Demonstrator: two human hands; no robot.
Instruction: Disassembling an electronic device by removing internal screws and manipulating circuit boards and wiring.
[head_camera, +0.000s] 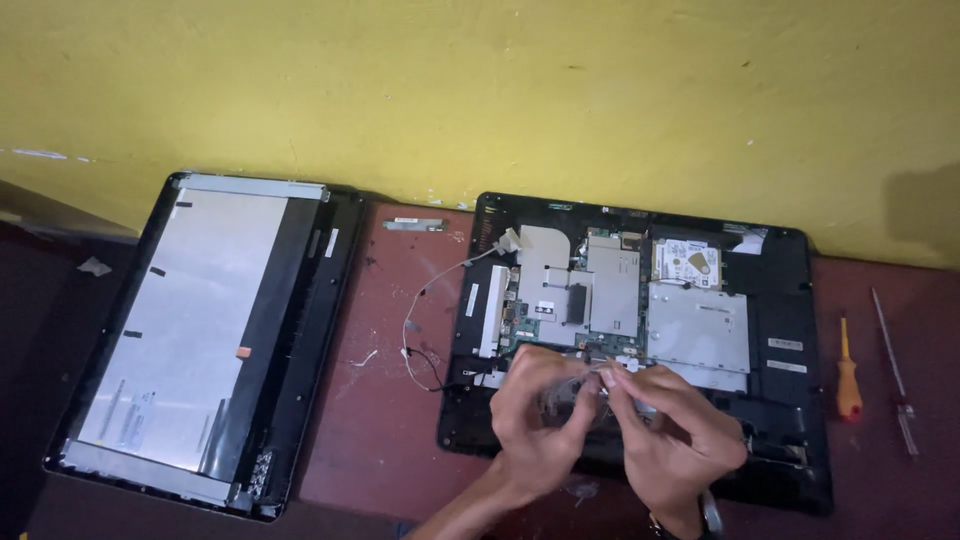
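low in the middle of the frame, the left hand and the right hand meet over the lower edge of an opened laptop base, the black shell that fills the right half of the picture. between them they pinch a small crumpled piece of clear film or tape; the fingers of both hands are closed on it, thumb against forefinger, and it is held just above the board rather than lying on it. it is too blurred to tell whether it is a wrapper, a strip of tape or a bundle of thin leads.

the step in hand looks like peeling or untangling that piece, a two-handed job of fine pinching. above the hands the green circuit board sits under grey metal shields, with a hard drive at the upper middle of the base. thin loose cables trail out of the base's left side onto the reddish bench.

the detached screen panel lies face down at the left of the frame, well apart from the hands. at the far right lie an orange-handled screwdriver and a slim metal tool, both untouched.

the next move, as i judge it, calls for a slow, steady pull with one hand while the other holds firm, keeping the piece clear of the bare board.
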